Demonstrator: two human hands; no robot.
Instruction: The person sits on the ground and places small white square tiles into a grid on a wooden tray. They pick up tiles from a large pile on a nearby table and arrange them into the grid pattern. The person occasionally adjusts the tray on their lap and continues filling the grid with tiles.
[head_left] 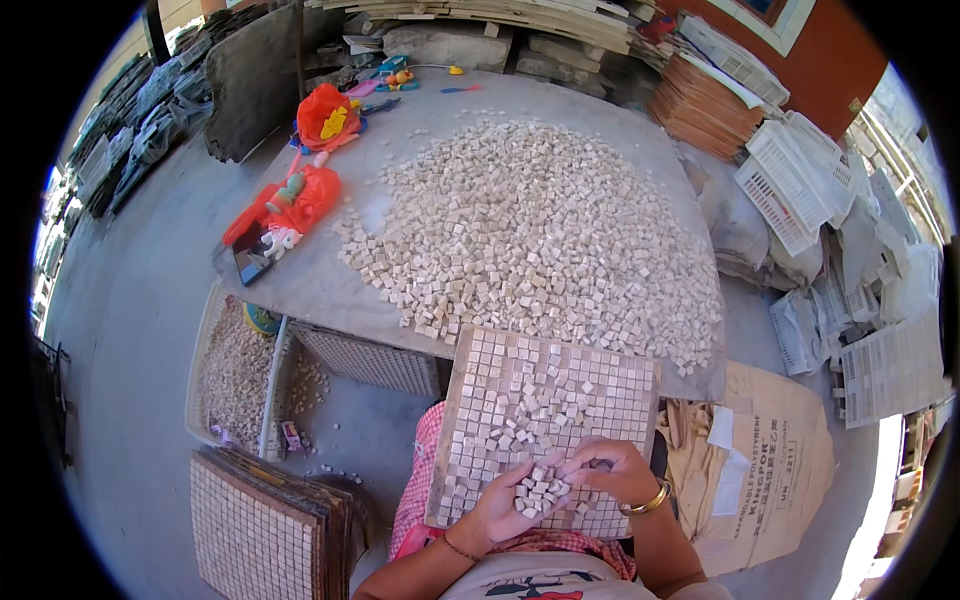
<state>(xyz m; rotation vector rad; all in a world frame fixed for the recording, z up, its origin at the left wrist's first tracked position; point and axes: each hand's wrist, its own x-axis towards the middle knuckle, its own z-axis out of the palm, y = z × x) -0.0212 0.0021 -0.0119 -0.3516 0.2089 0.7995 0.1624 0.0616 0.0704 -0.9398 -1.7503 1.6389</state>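
Across my lap lies a square gridded mosaic board (470, 390) with a brown rim. Rows of small pale stone cubes fill many of its cells, and loose cubes (545, 405) are heaped over its middle. Above its near edge, my left hand (497, 508) is cupped around a handful of stone cubes (542, 490). My right hand (622, 472), with a gold bangle at the wrist, reaches in from the right, its thumb and fingers drawn together beside that handful. Whatever sits between those fingertips is too small to make out.
Beyond the board, a grey table (400, 105) bears a wide heap of stone cubes (540, 220), red plastic bags (325, 120) and a phone (252, 262). A white crate (205, 370) of cubes and stacked mosaic boards (255, 530) stand left. Flattened cardboard (780, 480) lies right.
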